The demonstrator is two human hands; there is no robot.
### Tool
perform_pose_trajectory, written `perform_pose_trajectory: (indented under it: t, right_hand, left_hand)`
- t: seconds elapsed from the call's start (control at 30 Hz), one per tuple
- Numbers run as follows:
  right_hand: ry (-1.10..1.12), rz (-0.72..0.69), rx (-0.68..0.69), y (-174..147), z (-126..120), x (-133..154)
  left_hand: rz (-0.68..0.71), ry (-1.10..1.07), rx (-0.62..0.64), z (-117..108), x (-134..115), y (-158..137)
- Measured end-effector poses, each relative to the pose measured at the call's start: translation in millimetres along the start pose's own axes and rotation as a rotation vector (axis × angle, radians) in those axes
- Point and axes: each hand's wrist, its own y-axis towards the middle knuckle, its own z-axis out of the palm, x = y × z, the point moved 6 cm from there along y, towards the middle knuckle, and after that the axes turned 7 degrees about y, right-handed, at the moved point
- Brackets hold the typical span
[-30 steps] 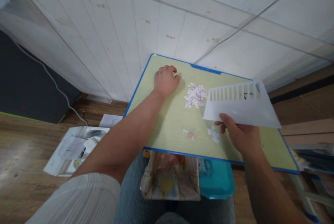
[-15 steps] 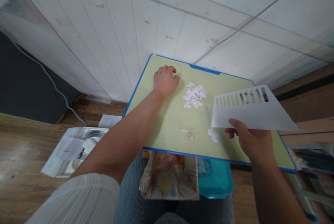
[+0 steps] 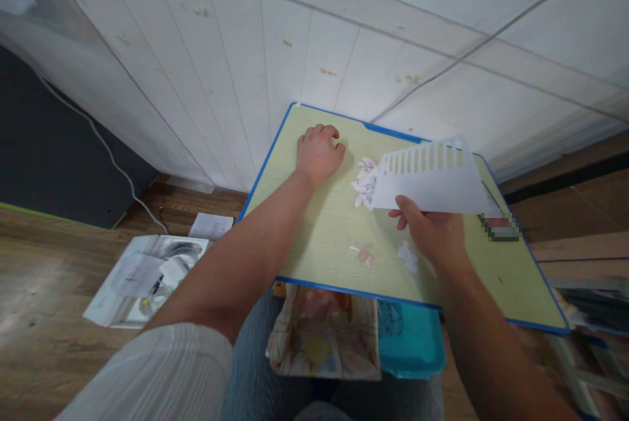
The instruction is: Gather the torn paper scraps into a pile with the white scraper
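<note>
My right hand [image 3: 435,232] grips the lower edge of a stiff white slotted sheet [image 3: 432,192], thumb on top. A row of long cut-outs runs along its far side. The sheet hangs over the small yellow-green table [image 3: 329,224], and its left end covers part of a heap of torn paper scraps [image 3: 363,186]. Left of the heap, my left hand [image 3: 320,154] rests on the tabletop, fingers loosely curled, thumb apart, nothing in it. Nearer me lie a few pinkish scraps [image 3: 364,255] and a small pile of white scraps [image 3: 407,257].
A pixelated dark object [image 3: 500,227] lies at the table's right. Below the front edge are a patterned cloth bag [image 3: 324,342] and a turquoise plastic container [image 3: 413,342]. An open white box [image 3: 118,290] stands on the floor to the left. A white panelled wall [image 3: 236,61] borders the far side.
My right hand has carried the slotted sheet left and away from me, from the table's right side to over the scrap heap. The left hand stays put; the view has shifted slightly.
</note>
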Motion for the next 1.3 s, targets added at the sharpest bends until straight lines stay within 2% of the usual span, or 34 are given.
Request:
perform_pose_trajectory:
  t: [0.17, 0.3, 0.37, 0.5, 0.63, 0.93, 1.03, 1.17, 1.3]
  right_hand:
    - [-0.055, 0.029, 0.070, -14, -20, -6]
    - [-0.112, 0.040, -0.045, -20, -37, -4]
    - [-0.089, 0.009, -0.062, -18, -32, 2]
    - [0.036, -0.092, -0.042, -4, -1, 14]
    - [0.076, -0.105, -0.020, 11, 18, 12]
    - [-0.011, -0.035, -0.028, 2, 1, 8]
    - [0.023, -0.079, -0.041, 5, 6, 8]
    - [0.063, -0.064, -0.011, 12, 15, -1]
    - [0.032, -0.068, -0.007, 10, 14, -6]
  left_hand:
    - [-0.009, 0.006, 0.001, 0, 0, 0]
    - [-0.010, -0.002, 0.017, 0, -1, 0]
    - [-0.007, 0.002, 0.018, 0, 0, 0]
    - [0.000, 0.008, 0.003, 1, 1, 0]
    - [0.005, -0.009, 0.009, 0, 0, -1]
    - [-0.004, -0.006, 0.016, 0, -1, 0]
    - [-0.002, -0.003, 0.010, 0, 0, 0]
    - [0.003, -0.001, -0.010, 1, 0, 0]
    - [0.006, 0.000, -0.014, 1, 0, -1]
